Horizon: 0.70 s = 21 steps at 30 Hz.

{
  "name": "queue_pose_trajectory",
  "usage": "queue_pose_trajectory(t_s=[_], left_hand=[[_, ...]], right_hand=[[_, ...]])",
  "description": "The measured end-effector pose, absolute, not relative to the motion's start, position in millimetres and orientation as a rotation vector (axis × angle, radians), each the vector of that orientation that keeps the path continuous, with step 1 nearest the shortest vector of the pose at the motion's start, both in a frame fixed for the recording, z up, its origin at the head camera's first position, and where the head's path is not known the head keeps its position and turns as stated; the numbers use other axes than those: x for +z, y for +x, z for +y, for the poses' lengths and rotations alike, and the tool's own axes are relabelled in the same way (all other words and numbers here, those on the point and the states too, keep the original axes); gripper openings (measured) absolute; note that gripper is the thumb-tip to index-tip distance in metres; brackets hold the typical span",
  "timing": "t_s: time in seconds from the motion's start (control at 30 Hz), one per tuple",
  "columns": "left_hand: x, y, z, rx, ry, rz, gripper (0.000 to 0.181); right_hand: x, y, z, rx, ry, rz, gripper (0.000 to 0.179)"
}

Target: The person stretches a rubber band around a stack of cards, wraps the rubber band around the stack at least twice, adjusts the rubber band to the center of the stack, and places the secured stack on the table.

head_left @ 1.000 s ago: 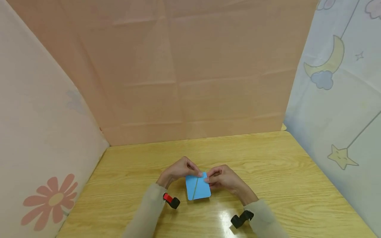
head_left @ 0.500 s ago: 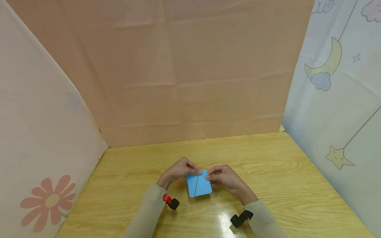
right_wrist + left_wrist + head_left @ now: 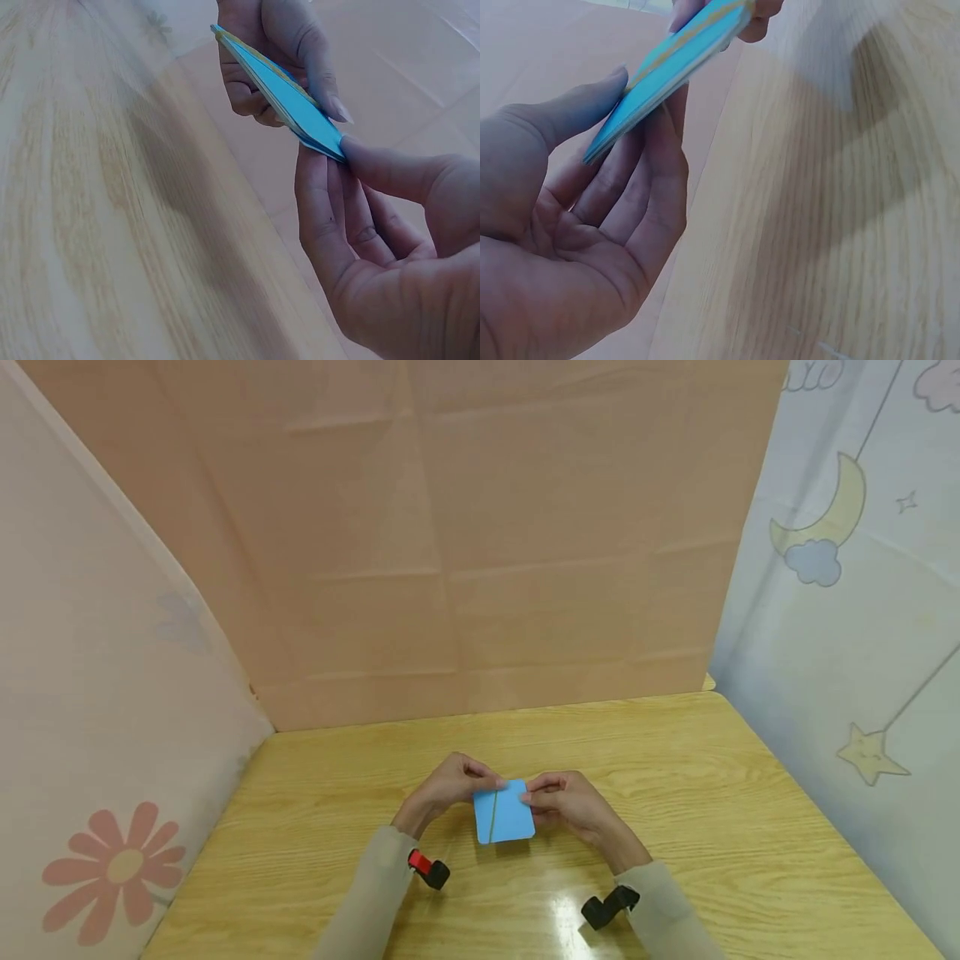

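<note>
Between both hands is a thin stack of square blue cards [image 3: 513, 820] with rounded corners, held above the table. A tan rubber band [image 3: 493, 817] runs across its face at a slight slant, left of the middle. My left hand [image 3: 448, 787] pinches the far left corner, thumb on top and fingers beneath. On the far right side, my right hand [image 3: 573, 806] pinches the edge in the same way. Both wrist views show the stack [image 3: 671, 67] edge-on, with several layers along its side. In the right wrist view, the band [image 3: 262, 60] lies along the upper face.
A wood-grain table [image 3: 360, 752] lies under the hands. Behind it hangs a creased brown-pink sheet [image 3: 450, 543]. Patterned cloths stand at the left [image 3: 97, 693] and right [image 3: 840, 635]. Each wrist wears a small black camera, the left [image 3: 431, 870] on a red mount.
The stack has risen slightly in the head view, away from the person, with both hands moving along a little. Both hands keep their pinch on it.
</note>
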<state>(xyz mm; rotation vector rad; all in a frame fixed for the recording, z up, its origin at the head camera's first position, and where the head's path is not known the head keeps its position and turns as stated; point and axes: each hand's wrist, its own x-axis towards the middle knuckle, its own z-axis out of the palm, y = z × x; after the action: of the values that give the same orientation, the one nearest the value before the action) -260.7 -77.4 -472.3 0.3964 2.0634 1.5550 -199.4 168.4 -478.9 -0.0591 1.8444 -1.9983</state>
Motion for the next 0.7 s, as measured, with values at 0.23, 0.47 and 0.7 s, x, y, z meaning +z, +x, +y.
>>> queue_pose_trajectory(t_s=[0.23, 0.47, 0.7], left_hand=[[-474, -259, -81, 1.61, 0.375, 2.018, 0.033], [-479, -256, -86, 1.631, 0.342, 2.002, 0.039], [-484, -250, -91, 1.708, 0.289, 1.954, 0.04]], right_hand=[[-477, -199, 170, -2.017, -0.067, 1.862, 0.025], [-477, -200, 172, -2.037, -0.059, 1.865, 0.022], [-476, -200, 173, -2.052, -0.04, 1.856, 0.025]])
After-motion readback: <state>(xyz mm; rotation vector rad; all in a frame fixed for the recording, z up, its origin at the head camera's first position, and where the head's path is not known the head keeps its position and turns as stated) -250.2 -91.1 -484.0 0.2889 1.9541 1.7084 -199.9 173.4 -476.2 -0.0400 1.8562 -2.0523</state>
